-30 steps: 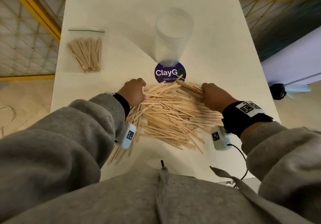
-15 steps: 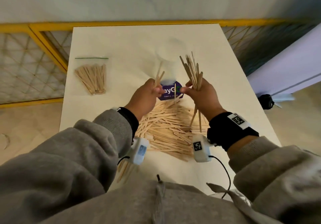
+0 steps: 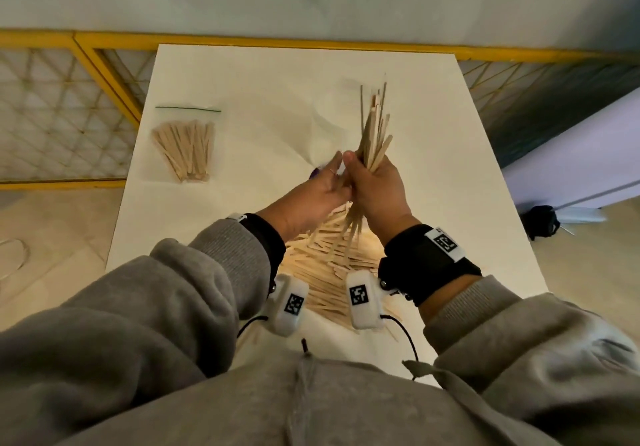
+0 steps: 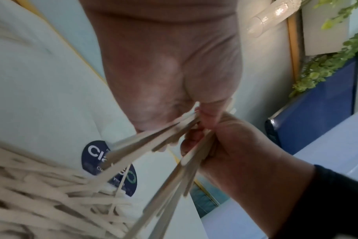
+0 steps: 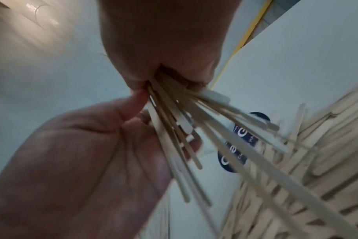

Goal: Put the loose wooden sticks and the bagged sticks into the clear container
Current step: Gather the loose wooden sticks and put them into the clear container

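Note:
My right hand (image 3: 367, 175) grips a bundle of wooden sticks (image 3: 375, 134) upright above the table; its fist (image 5: 165, 48) is closed round their middle. My left hand (image 3: 334, 168) lies with straight fingers against the bundle's left side, thumb touching the sticks (image 5: 194, 121). The clear container (image 3: 332, 110) stands just behind the bundle, faint in the head view and plainer in the left wrist view (image 4: 270, 17). A large pile of loose sticks (image 3: 329, 265) lies under my wrists. The bagged sticks (image 3: 185, 149) lie at the table's left.
The white table (image 3: 277, 82) is bordered at the back and left by a yellow railing (image 3: 242, 39) with mesh. A dark round sticker (image 4: 108, 161) sits on the table between pile and container. A pale purple surface (image 3: 571, 168) stands to the right.
Both hands rose from the pile with sticks. The left hand's few sticks have joined the right hand's bundle, and the hands have come together in front of the container.

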